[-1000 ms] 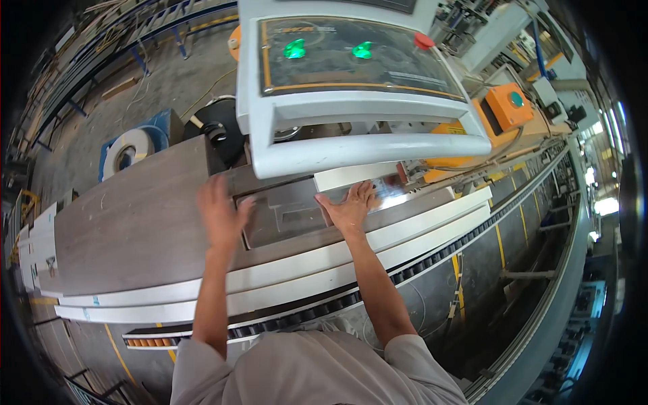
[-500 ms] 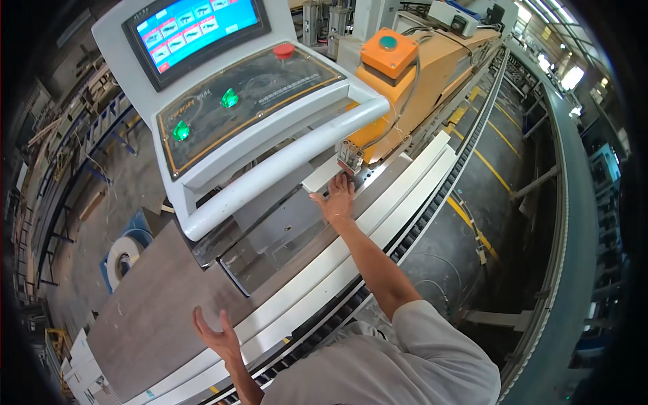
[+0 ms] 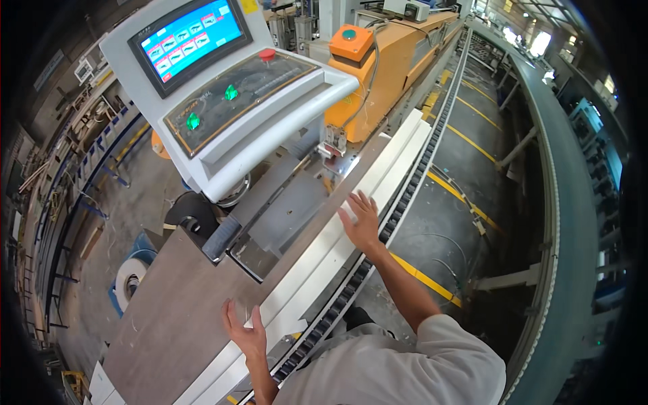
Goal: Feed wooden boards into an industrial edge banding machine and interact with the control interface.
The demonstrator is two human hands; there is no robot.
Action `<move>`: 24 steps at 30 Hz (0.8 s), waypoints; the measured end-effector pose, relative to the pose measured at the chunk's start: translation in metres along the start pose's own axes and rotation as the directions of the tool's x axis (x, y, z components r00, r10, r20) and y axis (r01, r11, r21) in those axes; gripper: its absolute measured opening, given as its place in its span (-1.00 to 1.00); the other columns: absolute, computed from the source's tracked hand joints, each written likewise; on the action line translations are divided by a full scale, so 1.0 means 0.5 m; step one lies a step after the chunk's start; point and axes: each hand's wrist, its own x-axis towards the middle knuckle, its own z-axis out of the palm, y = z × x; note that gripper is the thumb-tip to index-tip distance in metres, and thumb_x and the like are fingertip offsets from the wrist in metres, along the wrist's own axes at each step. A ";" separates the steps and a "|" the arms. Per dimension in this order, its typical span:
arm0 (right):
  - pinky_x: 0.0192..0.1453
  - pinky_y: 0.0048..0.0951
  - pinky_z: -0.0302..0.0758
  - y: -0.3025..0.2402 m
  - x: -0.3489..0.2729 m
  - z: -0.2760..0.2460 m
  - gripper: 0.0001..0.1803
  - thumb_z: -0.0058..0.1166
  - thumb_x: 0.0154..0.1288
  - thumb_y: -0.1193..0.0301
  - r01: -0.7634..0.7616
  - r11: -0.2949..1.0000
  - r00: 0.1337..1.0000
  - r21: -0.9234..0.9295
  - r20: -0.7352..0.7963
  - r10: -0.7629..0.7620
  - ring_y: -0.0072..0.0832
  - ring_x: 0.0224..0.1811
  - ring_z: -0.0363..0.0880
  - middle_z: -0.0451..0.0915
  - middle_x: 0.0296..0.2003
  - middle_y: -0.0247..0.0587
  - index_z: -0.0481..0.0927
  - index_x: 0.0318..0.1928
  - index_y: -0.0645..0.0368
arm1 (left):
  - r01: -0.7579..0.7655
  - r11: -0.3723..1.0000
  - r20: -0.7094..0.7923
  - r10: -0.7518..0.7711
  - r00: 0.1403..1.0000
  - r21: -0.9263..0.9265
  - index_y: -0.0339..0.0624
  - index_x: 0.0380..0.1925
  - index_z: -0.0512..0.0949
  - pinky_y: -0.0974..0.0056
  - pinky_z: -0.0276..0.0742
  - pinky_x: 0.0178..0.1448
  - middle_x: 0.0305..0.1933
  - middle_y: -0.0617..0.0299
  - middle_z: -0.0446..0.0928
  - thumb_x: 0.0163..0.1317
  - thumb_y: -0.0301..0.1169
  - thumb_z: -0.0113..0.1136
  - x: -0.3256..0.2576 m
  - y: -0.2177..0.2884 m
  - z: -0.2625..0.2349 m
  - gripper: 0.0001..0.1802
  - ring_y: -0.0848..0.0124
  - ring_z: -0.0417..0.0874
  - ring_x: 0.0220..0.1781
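Two long white strips [image 3: 388, 162] lie side by side along the near edge of a brown worktop [image 3: 169, 317]. My right hand [image 3: 362, 224] is over these strips with its fingers spread, holding nothing; I cannot tell whether it touches them. Farther left and nearer, my left hand [image 3: 246, 332] is raised beside the worktop's edge, fingers apart and holding nothing. A small metal clamp-like mechanism [image 3: 332, 143] stands beyond the right hand, at the machine's infeed. Between it and the worktop is a grey metal plate [image 3: 287, 210].
A grey control panel [image 3: 236, 101] with screen, green knobs and a red button overhangs the machine. Behind it stands an orange housing [image 3: 378, 88] with a green-button box [image 3: 351, 42]. A black roller track [image 3: 354, 280] runs along my front. Right is a long conveyor [image 3: 560, 175].
My right hand has drawn back from the clamp-like mechanism to the white strips. The short white piece under it no longer shows there. My left hand stays open; the view has shifted.
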 end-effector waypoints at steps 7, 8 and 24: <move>0.44 0.00 0.29 -0.015 -0.289 -0.145 -0.56 0.31 0.25 0.38 -0.133 0.985 0.987 -0.107 -0.105 0.121 0.00 0.32 0.46 0.62 0.16 0.01 0.63 0.12 0.25 | -0.163 0.974 0.246 0.121 0.962 0.159 -0.33 0.27 0.37 -0.27 0.19 0.45 0.33 -0.26 0.34 -0.05 -0.16 0.58 -0.092 -0.075 -0.047 -0.09 -0.28 0.30 0.36; 0.42 0.00 0.31 -0.014 -0.312 -0.154 -0.55 0.33 0.23 0.36 -0.182 0.977 0.979 -0.113 -0.112 0.170 0.00 0.30 0.47 0.62 0.15 0.01 0.64 0.11 0.25 | -0.172 0.974 0.250 0.131 0.959 0.147 -0.33 0.27 0.37 -0.27 0.19 0.45 0.33 -0.26 0.34 -0.05 -0.16 0.58 -0.090 -0.063 -0.051 -0.09 -0.28 0.30 0.36; 0.52 0.17 0.15 0.021 -0.069 -0.128 0.11 0.54 -0.28 -0.14 0.354 0.934 0.771 0.053 0.549 -0.323 0.10 0.45 0.25 0.35 0.39 0.11 0.48 0.33 0.10 | -0.088 0.982 0.174 0.059 0.983 0.168 -0.28 0.03 0.57 -0.05 0.45 0.27 0.06 -0.04 0.54 -0.09 -0.06 0.56 -0.162 -0.044 -0.030 -0.27 -0.05 0.54 0.12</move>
